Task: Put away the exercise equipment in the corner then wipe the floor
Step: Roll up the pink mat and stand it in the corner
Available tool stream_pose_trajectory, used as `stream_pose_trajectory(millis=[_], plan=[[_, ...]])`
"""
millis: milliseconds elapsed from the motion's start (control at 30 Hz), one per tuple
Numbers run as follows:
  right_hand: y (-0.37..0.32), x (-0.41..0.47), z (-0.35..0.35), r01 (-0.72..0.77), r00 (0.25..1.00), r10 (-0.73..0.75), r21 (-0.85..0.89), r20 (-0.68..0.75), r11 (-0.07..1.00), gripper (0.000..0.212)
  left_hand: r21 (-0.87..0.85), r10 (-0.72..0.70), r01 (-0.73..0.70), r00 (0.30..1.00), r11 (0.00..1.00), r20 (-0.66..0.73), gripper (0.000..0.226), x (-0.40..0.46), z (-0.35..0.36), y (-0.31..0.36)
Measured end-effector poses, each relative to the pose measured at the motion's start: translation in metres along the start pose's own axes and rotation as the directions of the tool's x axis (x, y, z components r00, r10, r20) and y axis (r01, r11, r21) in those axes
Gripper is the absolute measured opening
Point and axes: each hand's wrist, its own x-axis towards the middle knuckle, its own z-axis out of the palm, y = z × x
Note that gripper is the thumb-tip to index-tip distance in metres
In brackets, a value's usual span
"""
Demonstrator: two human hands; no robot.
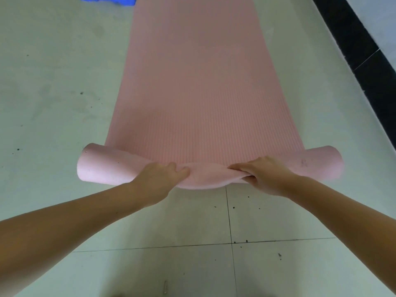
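A pink ribbed exercise mat (192, 82) lies flat on the pale tiled floor and stretches away from me. Its near end is curled over into a loose roll (102, 166) that spans the mat's width. My left hand (160, 179) grips the roll left of centre, fingers pressed into the foam. My right hand (263, 174) grips it right of centre, thumb under the edge and fingers over the top. The roll's middle is squashed between both hands, while its two outer ends stay rounded.
A blue cloth (109, 0) lies on the floor at the top left, beside the mat's far part. A black skirting band (364, 67) runs along the wall on the right. The floor tiles (53, 103) show dark specks and smudges.
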Motion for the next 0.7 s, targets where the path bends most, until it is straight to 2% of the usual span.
stream_pose_trajectory(millis=[100,167,367,500,567,700], plan=[[-0.004,0.006,-0.011,-0.013,0.998,0.009,0.062,0.07,0.998,0.038,-0.073,-0.083,0.093,0.989,0.993,0.126,0.058,0.0,-0.003,-0.005],[-0.005,0.01,-0.016,-0.019,0.995,0.011,0.078,0.098,0.997,0.039,-0.114,-0.09,0.106,0.986,0.988,0.139,0.053,-0.001,-0.009,-0.007],[-0.014,0.006,-0.002,-0.044,0.976,0.002,0.189,0.218,0.981,0.038,-0.22,0.005,0.058,0.961,0.974,0.275,0.04,-0.011,0.003,-0.007],[-0.019,0.009,0.006,-0.098,0.935,0.009,0.235,0.355,0.967,0.038,-0.371,0.085,0.062,0.926,0.927,0.367,0.024,-0.015,0.012,-0.008],[-0.016,0.018,0.005,-0.158,0.906,0.025,0.283,0.422,0.946,0.037,-0.41,0.102,0.08,0.909,0.909,0.405,0.024,-0.011,0.016,-0.013],[0.006,0.045,0.011,-0.264,0.874,0.064,0.361,0.481,0.894,0.033,-0.412,0.105,0.164,0.824,0.896,0.557,0.044,0.025,0.019,-0.037]])
